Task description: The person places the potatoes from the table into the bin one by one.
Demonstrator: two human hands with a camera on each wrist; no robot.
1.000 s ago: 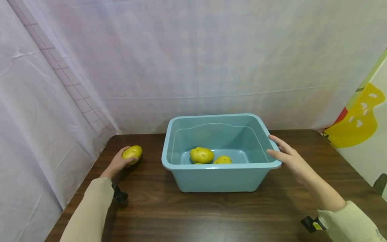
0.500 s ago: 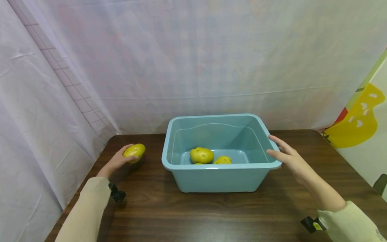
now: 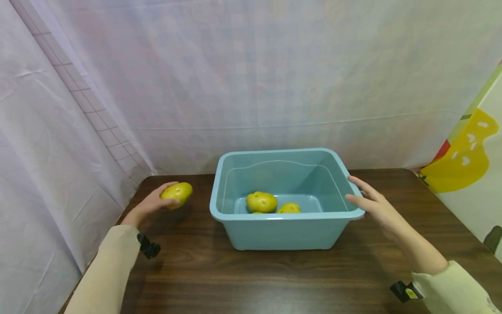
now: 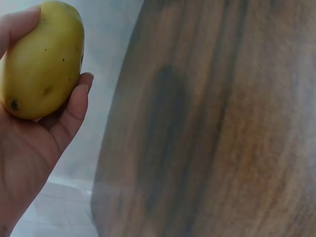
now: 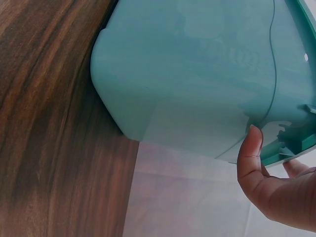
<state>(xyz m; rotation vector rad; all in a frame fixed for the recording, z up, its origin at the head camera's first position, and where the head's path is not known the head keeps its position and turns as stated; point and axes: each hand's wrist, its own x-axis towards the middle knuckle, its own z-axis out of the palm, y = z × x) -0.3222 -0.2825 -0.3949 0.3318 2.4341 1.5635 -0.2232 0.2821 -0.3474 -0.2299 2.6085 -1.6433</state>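
Note:
My left hand (image 3: pixel 150 204) holds a yellow potato (image 3: pixel 177 195) just above the left part of the table. In the left wrist view, thumb and fingers wrap this potato (image 4: pixel 47 61), which has small dark spots. A light blue plastic tub (image 3: pixel 282 233) stands mid-table. Several potatoes lie on its floor: one potato (image 3: pixel 261 202) shows well, another potato (image 3: pixel 290 208) is partly hidden by the front wall. My right hand (image 3: pixel 374 207) grips the tub's right rim. The right wrist view has fingers of that hand (image 5: pixel 279 190) curled at the rim, against the tub's outer wall (image 5: pixel 187 79).
The dark wooden table (image 3: pixel 251 279) has its left edge close to my left forearm. A pale curtain (image 3: pixel 274 78) hangs right behind the table, and another white curtain (image 3: pixel 43 152) hangs at the left. A yellow cut-out shape (image 3: pixel 462 159) is on the wall at right.
My left hand has lifted the potato slightly off the table and carried it a little to the right and away. The right hand and the tub have stayed in place.

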